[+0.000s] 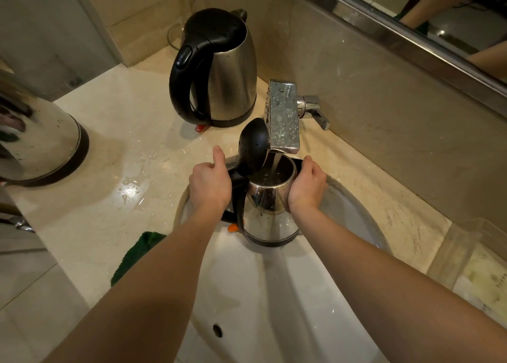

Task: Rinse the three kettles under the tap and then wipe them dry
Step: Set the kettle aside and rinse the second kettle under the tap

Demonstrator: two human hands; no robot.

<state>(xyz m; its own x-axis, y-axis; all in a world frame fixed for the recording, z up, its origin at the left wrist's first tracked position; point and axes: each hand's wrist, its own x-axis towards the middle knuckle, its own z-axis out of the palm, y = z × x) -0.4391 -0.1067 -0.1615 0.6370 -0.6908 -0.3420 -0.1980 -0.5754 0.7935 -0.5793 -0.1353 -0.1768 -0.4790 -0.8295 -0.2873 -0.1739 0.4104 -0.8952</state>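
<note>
1. Three steel kettles share a bathroom vanity. It has a cream marble counter (123, 157) with a white oval sink (274, 294) set into it, beige stone walls, and a metal-framed mirror (452, 20) at upper right.
2. Pools of water glint on the counter left of the sink, and a green cloth (137, 253) lies at the counter's front edge.
3. Marks inside the clear plastic box (466, 253) at far right are too blurred to read.
4. The held kettle (270, 212) is upright in the sink, directly under the square chrome tap (284, 116). Whether its base rests on the bowl cannot be told. Its black lid (253, 146) is flipped open, and a stream of water (275, 162) runs into it.
5. The left hand (210, 183) curls round this kettle's black handle, thumb raised. The right hand (307, 184) wraps its upper right side, fingers curled against it.
6. The back kettle (227, 72), lid closed and beaded with drops, stands on the counter left of the tap, with a glass bowl (172, 37) behind it.
7. The left kettle (41, 143), blurred, stands at the far left edge.
</note>
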